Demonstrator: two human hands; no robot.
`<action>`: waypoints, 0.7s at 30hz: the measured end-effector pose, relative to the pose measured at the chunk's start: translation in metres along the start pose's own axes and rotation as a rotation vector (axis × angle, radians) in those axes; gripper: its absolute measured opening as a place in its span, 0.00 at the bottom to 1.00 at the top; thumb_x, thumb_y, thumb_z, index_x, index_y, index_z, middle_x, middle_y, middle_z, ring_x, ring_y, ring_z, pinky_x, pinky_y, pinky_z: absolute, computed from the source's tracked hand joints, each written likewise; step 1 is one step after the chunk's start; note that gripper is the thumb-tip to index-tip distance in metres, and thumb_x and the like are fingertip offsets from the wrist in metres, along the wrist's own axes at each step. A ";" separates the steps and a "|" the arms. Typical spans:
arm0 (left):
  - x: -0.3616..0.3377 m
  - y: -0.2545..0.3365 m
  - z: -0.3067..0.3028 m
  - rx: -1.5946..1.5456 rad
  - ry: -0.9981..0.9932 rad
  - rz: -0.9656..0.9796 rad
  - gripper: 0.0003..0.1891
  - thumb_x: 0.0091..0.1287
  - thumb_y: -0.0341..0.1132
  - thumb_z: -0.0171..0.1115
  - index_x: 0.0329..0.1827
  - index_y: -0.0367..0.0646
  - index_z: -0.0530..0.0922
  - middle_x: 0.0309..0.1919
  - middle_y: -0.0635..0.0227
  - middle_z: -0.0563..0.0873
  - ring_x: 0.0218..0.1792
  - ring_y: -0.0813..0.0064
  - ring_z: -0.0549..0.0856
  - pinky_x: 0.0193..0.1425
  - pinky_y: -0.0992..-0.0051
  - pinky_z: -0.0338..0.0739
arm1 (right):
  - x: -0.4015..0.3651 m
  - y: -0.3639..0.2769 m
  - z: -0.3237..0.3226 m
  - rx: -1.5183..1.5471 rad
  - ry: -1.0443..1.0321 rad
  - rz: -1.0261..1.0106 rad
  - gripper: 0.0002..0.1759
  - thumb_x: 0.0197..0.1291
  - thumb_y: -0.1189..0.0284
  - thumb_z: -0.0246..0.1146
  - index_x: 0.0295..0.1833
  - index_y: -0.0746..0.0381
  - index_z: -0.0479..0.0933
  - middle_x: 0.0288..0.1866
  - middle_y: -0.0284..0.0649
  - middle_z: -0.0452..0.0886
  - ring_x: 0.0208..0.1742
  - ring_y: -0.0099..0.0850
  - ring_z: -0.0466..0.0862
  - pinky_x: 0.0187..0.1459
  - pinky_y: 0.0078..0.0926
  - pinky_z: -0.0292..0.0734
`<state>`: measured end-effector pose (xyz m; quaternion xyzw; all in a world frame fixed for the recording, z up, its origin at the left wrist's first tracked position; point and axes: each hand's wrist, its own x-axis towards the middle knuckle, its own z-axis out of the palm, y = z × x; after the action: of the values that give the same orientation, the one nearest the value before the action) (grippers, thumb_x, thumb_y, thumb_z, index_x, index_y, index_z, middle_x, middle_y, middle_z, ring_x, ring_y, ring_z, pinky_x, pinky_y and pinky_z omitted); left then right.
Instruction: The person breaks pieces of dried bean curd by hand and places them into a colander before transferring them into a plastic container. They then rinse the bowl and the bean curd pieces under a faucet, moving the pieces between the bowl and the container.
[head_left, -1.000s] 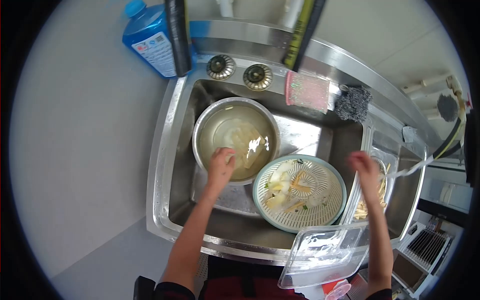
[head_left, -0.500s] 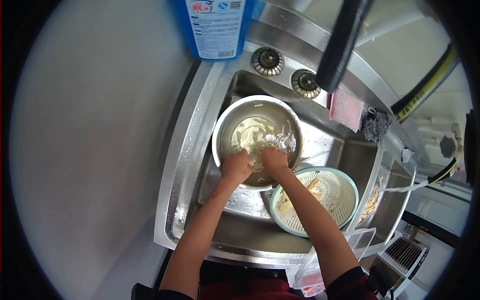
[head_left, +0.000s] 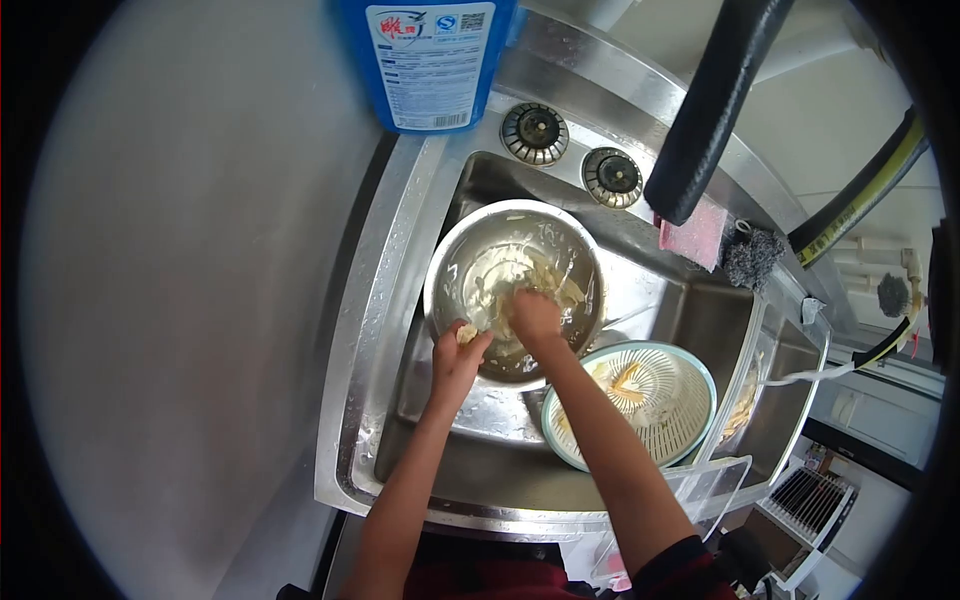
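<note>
A round metal basin holding water and pale, thin food pieces sits in the sink. At the basin's near left rim, my left hand is closed on a small pale food piece, raised out of the water. My right hand dips into the middle of the basin with curled fingers; what they grip, if anything, is hidden. Below my right forearm, beside the basin, is a pale green colander with yellowish and white pieces inside.
The steel sink surrounds the basin and colander. A blue detergent jug stands at the back left, near two drain strainers. A black hose hangs overhead. A pink sponge and a dark scouring pad lie on the right ledge.
My left hand has come out of the water toward the basin's left rim, now with a pale piece. My right hand stays in the basin; the pale pieces have shifted rightward.
</note>
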<state>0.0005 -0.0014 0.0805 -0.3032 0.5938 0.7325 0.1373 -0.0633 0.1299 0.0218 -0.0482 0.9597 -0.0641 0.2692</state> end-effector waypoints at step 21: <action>-0.010 -0.012 0.008 0.069 -0.053 0.005 0.09 0.55 0.32 0.59 0.31 0.35 0.72 0.24 0.69 0.77 0.26 0.84 0.74 0.30 0.81 0.68 | 0.005 0.023 -0.027 0.160 0.233 -0.048 0.12 0.48 0.68 0.52 0.36 0.63 0.72 0.29 0.51 0.78 0.34 0.43 0.80 0.35 0.37 0.74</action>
<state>0.0128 0.0107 0.0776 -0.2773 0.6155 0.7198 0.1618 -0.0825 0.1542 0.0387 -0.0417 0.9749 -0.1519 0.1571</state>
